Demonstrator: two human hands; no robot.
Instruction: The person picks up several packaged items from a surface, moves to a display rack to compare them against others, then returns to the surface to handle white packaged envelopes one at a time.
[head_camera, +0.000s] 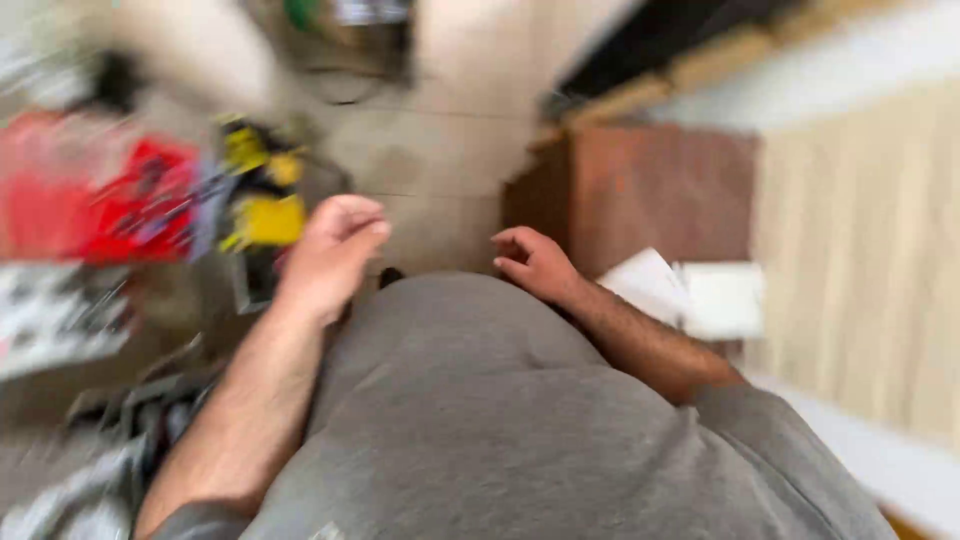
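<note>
Grey sweatshirt fabric fills the bottom of my view, covering my belly and both shoulders, with the sleeves pushed up my forearms. Beyond it lies a pale tiled floor, smeared by blur. To my right runs a light ribbed mat or panel, and beside it stands a reddish-brown wooden cabinet with white sheets of paper near its lower edge. To my left sits a heap of red packaging, and just past it a cluster of yellow and black objects, too blurred for me to name. My left hand hangs in front of that yellow cluster, fingers curled loosely inward and holding nothing; whether it touches the cluster I cannot tell. My right hand rests at the edge of my belly, fingers half curled, empty, close to the cabinet and the paper.
</note>
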